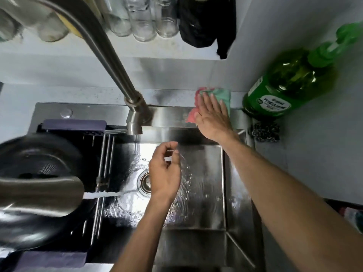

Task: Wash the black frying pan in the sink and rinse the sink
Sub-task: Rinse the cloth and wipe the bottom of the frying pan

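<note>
Right hand (pixel 211 116) flat, fingers straight, pressing cloth (pixel 220 97) on far sink (pixel 231 193) rim. Left hand (pixel 165 173) loosely curled, empty, over drain (pixel 144 182). Black frying pan (pixel 39 154) left.

The green bottle (pixel 282 91) carries a white label with print too blurred to read.

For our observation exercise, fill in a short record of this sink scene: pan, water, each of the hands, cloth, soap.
pan: black frying pan on the rack at the sink's left side
water: running from the faucet into the sink
left hand: over the drain, fingers loosely curled, holding nothing
right hand: flat on the cloth
cloth: on the back ledge
soap: green bottle, right counter
</note>
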`<state>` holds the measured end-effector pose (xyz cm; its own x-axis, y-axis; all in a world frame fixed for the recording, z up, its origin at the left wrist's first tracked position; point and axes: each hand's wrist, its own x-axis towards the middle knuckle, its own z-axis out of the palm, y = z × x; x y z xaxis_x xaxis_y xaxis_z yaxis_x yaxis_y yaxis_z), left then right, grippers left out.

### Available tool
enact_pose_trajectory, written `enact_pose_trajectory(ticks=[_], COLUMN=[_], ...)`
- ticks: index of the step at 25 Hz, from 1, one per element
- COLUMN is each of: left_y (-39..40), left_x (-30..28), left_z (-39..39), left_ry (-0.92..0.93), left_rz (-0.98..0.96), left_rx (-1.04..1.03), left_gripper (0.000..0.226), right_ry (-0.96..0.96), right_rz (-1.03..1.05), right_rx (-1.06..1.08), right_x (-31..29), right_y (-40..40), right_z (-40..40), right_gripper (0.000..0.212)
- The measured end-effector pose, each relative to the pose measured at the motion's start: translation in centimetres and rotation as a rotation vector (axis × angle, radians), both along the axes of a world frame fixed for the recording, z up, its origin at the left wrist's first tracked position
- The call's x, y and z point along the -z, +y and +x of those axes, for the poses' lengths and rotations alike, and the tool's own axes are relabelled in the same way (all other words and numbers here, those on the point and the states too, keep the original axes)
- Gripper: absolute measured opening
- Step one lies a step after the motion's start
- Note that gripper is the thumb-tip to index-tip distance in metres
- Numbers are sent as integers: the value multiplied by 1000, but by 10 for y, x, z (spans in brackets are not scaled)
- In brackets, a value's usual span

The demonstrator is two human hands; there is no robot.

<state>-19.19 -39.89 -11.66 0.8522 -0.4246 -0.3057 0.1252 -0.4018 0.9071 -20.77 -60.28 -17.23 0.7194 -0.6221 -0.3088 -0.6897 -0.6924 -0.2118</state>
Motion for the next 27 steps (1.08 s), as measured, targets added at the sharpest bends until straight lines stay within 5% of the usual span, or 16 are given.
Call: enact_pose_trajectory(ticks=[3, 7, 11, 14, 22, 27], left_y=[-37, -137, -229, -260, -247, -205], left_x=[-21, -68, -110, -117, -122, -150], left_z=[6, 10, 8, -1, -15, 19], left_ry=[-36, -210, -307, -536, -477, -294], left_rz=[-43, -210, -257, -66, -114, -390], left_rx=[70, 271, 686, 935, 904, 720], left_gripper=[14, 14, 51, 59, 51, 47], right_ry=[57, -54, -248, -17, 230, -141], right_rz=[-28, 71, -43, -124, -152, 13], right_rx=[143, 55, 196, 349, 425, 2], right_x=[-6, -17, -39, -40, -63, -57], right_y=[3, 4, 4, 10, 59, 33], right_z=[-48, -53, -106, -160, -195, -122], right_gripper=[67, 65, 54, 62, 44, 57])
